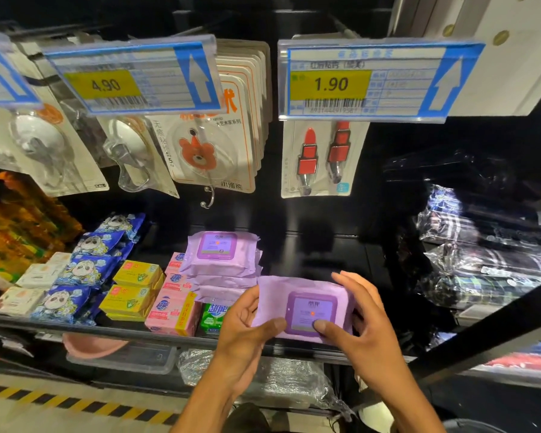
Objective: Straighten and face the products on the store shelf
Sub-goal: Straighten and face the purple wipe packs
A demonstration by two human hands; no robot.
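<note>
At the front of a dark store shelf (pixel 107 328), beside rows of soap bars (pixel 172 314), sits a stack of purple wet-wipe packs (pixel 221 260). Just right of that stack, over the shelf's front edge, two hands hold one more purple pack (pixel 306 304). Its long axis runs left to right, dipping slightly rightward, with the lid facing up toward the camera. The left hand (pixel 247 332) grips the left end and the right hand (pixel 366 323) the right end, both thumbs on top.

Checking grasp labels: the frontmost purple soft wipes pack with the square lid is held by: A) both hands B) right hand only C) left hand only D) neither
A: left hand and right hand each grip one side of the purple soft wipes pack, thumbs on its front.
</note>
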